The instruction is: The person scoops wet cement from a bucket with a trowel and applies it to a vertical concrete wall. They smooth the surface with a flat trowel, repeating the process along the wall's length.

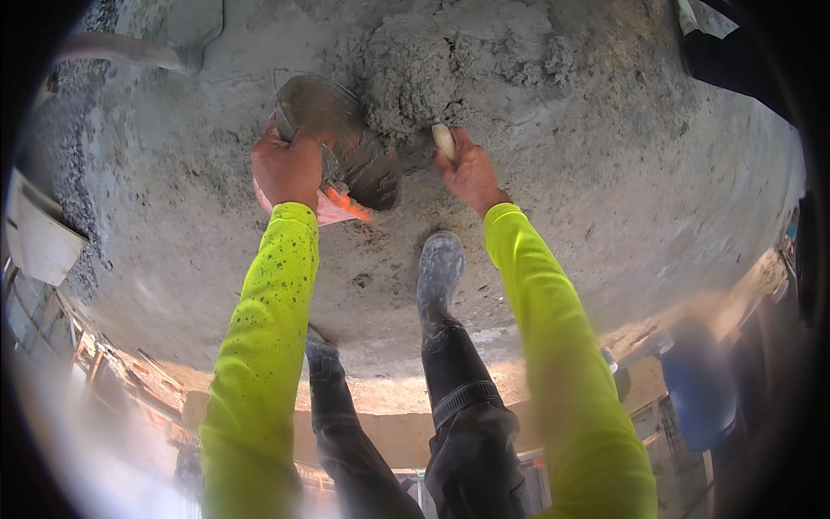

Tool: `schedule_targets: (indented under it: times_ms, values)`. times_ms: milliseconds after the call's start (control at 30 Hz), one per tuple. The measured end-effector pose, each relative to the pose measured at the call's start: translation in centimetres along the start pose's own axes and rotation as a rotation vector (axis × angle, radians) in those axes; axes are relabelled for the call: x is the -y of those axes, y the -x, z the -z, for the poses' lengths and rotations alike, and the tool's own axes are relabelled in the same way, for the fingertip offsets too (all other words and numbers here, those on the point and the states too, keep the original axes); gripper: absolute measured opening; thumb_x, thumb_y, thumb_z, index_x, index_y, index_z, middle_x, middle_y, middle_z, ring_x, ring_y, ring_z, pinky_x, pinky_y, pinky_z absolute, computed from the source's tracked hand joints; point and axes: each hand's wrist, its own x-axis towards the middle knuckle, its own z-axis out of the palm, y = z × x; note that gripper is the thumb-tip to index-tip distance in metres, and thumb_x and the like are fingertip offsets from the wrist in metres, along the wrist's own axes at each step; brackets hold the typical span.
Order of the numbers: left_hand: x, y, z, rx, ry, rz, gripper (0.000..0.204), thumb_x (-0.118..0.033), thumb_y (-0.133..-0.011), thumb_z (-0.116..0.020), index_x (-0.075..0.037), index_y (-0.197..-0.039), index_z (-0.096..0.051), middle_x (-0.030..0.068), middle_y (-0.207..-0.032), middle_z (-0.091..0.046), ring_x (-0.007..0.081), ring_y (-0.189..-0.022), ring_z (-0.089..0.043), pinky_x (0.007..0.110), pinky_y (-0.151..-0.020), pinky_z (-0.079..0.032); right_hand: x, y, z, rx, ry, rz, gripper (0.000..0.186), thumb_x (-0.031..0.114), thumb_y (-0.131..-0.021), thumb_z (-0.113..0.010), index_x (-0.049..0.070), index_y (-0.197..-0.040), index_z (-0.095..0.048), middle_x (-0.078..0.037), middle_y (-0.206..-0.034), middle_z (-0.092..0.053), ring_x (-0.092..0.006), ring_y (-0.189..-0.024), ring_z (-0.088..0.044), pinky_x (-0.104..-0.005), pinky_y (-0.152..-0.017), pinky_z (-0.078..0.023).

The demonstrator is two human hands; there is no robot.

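Note:
My left hand (290, 169) is closed on the side of an orange-pink bucket (347, 206), which leans over on the grey floor. Grey mortar coats its inside, and a thin wire handle arches at its far end. To the right, my right hand (471, 173) grips the pale, rounded handle of what looks like a trowel (443, 140). I cannot make out its blade against the mortar. A rough heap of wet mortar (441, 73) lies just beyond the tool and the bucket.
My grey-smeared boot (441, 264) stands on the concrete floor (622, 225) below the hands. Loose gravel (73, 173) and a pale, slanted container (43, 229) are at the left. A blue barrel (699, 389) shows at lower right, and a dark shape (735, 69) at upper right.

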Motion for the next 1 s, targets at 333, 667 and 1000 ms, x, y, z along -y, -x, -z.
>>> schedule_targets:
  times_ms: [333,667,1000]
  values:
    - [1.8,-3.4,0.1,-0.014,-0.035,0.067,0.045,-0.026,-0.072,-0.063,-0.016,-0.116,-0.071,0.0108,-0.093,-0.074,0.0310,-0.088,-0.071,0.039,-0.081,-0.053,3.6,-2.4,3.5,-0.031,0.314,0.173,0.047,0.019,-0.086,-0.065,0.006,-0.128,-0.046,-0.026,-0.098,-0.065,-0.0419,-0.079,-0.067,-0.0512,-0.068,-0.054]
    - [2.8,1.2,2.3,-0.024,0.196,-0.005,0.061,-0.015,-0.073,-0.063,-0.001,-0.132,-0.059,0.0109,-0.090,-0.072,0.0157,-0.081,-0.066,0.028,-0.078,-0.051,6.2,7.7,4.7,0.208,0.337,0.269,0.045,0.018,-0.084,-0.067,0.007,-0.122,-0.047,-0.022,-0.092,-0.067,-0.0417,-0.080,-0.067,-0.0488,-0.069,-0.054]
    - [8.1,19.6,13.9,-0.093,0.482,0.367,0.047,0.009,-0.070,-0.053,0.003,-0.116,-0.064,0.0128,-0.103,-0.069,0.0249,-0.082,-0.068,0.034,-0.078,-0.055,-2.4,51.7,21.5,-0.191,0.058,-0.528,0.043,0.017,-0.085,-0.066,0.003,-0.122,-0.050,-0.024,-0.086,-0.066,-0.0439,-0.081,-0.066,-0.0432,-0.071,-0.054]
